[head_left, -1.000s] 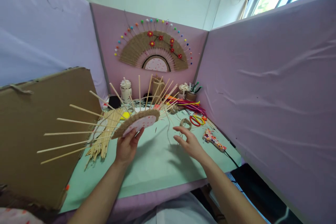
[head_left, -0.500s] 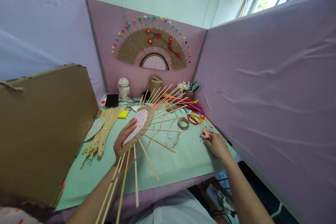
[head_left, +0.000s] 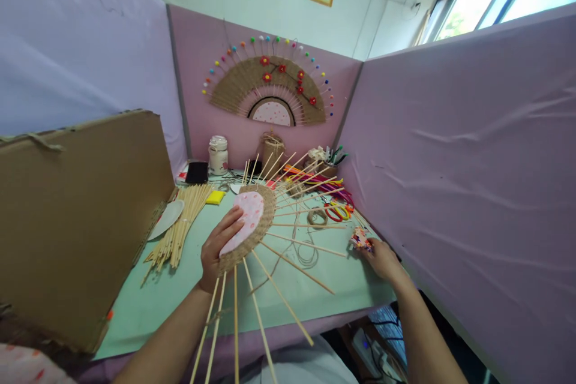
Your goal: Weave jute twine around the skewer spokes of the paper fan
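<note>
My left hand (head_left: 221, 246) grips the half-round base of an unfinished stick fan (head_left: 252, 225). The base has white cloth with pink spots and a border of wound twine. Bare wooden sticks spread from that border to the right and toward me, with a strand of twine across some of them. My left thumb is hidden behind the base. At the table's right side, my right hand (head_left: 380, 258) has its fingers closed around a small object with a colourful pattern (head_left: 361, 239); its kind cannot be made out.
A bundle of sticks (head_left: 182, 225) lies at left beside a cardboard panel (head_left: 85, 222). Scissors (head_left: 335, 212), a twine coil (head_left: 317, 218) and pipe cleaners (head_left: 346, 195) lie at right. A jar (head_left: 218, 156) stands behind. A decorated fan (head_left: 225, 93) hangs on the back panel.
The fan in my left hand has turned, showing its spotted cloth more fully, and its sticks have swung right. My right hand stays at the patterned object. The whole view has shifted slightly.
</note>
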A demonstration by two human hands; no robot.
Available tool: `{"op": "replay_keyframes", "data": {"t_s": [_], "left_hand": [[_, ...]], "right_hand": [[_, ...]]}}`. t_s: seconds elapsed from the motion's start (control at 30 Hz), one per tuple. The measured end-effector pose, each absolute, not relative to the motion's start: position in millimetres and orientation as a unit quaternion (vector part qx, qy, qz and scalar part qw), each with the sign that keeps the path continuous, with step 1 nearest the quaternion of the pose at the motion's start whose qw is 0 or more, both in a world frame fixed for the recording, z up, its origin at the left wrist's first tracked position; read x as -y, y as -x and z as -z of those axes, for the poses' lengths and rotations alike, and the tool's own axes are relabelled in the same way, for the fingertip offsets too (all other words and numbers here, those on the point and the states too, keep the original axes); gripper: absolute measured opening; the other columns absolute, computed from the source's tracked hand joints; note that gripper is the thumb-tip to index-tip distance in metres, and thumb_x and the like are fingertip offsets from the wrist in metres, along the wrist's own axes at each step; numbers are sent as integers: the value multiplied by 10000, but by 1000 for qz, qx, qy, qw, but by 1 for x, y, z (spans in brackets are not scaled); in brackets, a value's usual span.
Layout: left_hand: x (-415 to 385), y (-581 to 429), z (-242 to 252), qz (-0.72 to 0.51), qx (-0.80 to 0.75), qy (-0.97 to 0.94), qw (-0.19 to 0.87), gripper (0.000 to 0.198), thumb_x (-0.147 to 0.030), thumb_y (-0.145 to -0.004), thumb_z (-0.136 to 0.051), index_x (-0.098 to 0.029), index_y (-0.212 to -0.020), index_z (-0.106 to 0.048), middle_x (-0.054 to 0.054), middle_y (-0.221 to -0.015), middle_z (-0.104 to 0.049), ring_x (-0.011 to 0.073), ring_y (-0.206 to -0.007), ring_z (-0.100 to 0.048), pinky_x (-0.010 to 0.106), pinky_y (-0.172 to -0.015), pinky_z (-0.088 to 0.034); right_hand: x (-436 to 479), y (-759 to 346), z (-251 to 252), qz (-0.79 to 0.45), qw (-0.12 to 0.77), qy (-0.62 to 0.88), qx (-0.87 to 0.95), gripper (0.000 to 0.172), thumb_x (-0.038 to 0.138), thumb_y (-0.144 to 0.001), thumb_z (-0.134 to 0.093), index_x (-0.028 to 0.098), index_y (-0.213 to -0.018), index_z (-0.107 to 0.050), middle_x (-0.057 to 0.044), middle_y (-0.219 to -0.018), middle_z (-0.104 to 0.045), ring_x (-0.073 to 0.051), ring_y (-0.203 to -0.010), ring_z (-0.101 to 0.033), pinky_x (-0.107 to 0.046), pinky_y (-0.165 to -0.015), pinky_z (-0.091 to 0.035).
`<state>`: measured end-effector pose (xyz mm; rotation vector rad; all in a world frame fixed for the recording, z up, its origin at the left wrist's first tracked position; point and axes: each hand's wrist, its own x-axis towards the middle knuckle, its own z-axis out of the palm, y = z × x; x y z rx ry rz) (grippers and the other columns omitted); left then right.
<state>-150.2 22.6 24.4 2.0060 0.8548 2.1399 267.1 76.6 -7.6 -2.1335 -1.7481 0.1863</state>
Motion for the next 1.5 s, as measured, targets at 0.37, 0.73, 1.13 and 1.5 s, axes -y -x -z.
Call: {"op": "replay_keyframes", "data": {"t_s": [0.37, 0.73, 1.13, 1.5], "left_hand": [[-22, 147, -22, -685, -254, -681, 39, 393, -291, -881, -624, -262, -1273, -630, 88, -1348, -601, 286, -1295, -518, 500, -1102, -398], [-21, 150, -20, -689, -244, -680, 60, 377, -320, -897, -603, -248, -1266, -639, 109, -1354, -594, 295, -1304, -509, 512, -1112, -389], [-19, 149, -21, -696, -243, -672, 78, 388, -367, -880, -622, -256, -1251, -655, 113, -1343, -604, 293, -1295, -519, 494, -1108, -400], [-22, 150, -18, -694, -245, -673, 77, 404, -364, -878, -620, -251, -1265, -643, 116, -1352, -595, 292, -1294, -521, 476, -1100, -410]], "right_hand": [[-48, -163, -61, -487, 668, 373, 422, 362, 456, -640, -799, 215, -853, -632, 48, -609, -466, -76, -498, -372, -176, -383, -244], [-67, -85, -51, -524, 655, 331, 433, 329, 436, -668, -751, 177, -853, -668, 9, -639, -578, -65, -468, -416, -198, -399, -283], [-68, -78, -53, -419, 678, 362, 483, 379, 499, -685, -738, 168, -840, -634, 13, -629, -565, -76, -475, -429, -208, -411, -292], [-71, -79, -49, -324, 653, 391, 561, 359, 498, -808, -659, 183, -689, -536, 44, -520, -444, -79, -457, -368, -232, -422, -270]]}}
